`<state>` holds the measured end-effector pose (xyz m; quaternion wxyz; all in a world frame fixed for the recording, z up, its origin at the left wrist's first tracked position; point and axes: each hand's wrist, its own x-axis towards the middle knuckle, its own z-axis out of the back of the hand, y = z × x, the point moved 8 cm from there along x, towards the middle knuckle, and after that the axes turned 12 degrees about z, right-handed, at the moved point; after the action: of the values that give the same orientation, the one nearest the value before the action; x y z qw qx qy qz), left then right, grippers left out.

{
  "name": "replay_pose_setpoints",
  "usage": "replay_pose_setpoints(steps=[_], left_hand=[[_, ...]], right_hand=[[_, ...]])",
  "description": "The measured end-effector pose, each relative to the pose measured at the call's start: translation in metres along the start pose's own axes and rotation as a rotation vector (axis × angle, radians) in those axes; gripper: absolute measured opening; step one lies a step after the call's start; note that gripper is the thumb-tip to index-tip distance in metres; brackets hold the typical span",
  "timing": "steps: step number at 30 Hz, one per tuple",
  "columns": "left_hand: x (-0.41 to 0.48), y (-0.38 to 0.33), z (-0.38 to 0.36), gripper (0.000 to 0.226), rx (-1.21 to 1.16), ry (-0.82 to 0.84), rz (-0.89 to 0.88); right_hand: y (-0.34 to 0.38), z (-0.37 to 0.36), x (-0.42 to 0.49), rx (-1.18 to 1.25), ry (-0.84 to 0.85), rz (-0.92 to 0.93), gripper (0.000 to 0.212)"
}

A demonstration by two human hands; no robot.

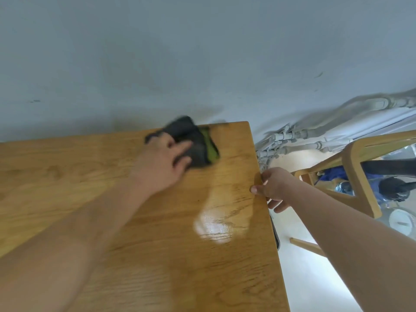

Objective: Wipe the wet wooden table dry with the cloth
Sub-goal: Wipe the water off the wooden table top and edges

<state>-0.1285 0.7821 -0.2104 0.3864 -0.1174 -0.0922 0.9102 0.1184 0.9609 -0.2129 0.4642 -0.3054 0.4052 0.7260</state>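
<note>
The wooden table (157,255) fills the lower left of the head view, and a shiny wet patch (213,226) lies near its right edge. A dark grey cloth (198,143) with a green strip lies bunched near the table's far right corner. My left hand (162,163) presses down on the cloth, fingers spread over it, blurred by motion. My right hand (274,188) grips the table's right edge, thumb on top and fingers under the rim.
A grey wall (202,52) rises directly behind the table. To the right stand a wooden chair (360,172), grey pipes (292,140) along the wall base, and some dark and blue items on the pale floor (304,278).
</note>
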Motion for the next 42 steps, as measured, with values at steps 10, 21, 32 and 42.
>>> replay_pose_setpoints(steps=[10, 21, 32, 42], left_hand=[[-0.067, -0.028, -0.012, 0.058, 0.075, 0.147, -0.022], [-0.105, -0.048, -0.023, 0.058, 0.023, 0.011, 0.337], [-0.194, -0.052, -0.044, 0.058, -0.023, 0.096, 0.457], [-0.388, -0.168, -0.103, 0.053, -0.059, 0.254, -0.021]], right_hand=[[-0.015, -0.014, -0.009, 0.051, -0.164, 0.053, 0.025], [-0.029, -0.024, -0.022, -0.098, -0.342, 0.152, 0.066], [-0.094, -0.101, -0.13, 0.269, -0.402, 0.474, 0.044], [-0.211, -0.158, -0.21, 0.345, -0.274, 0.276, 0.034]])
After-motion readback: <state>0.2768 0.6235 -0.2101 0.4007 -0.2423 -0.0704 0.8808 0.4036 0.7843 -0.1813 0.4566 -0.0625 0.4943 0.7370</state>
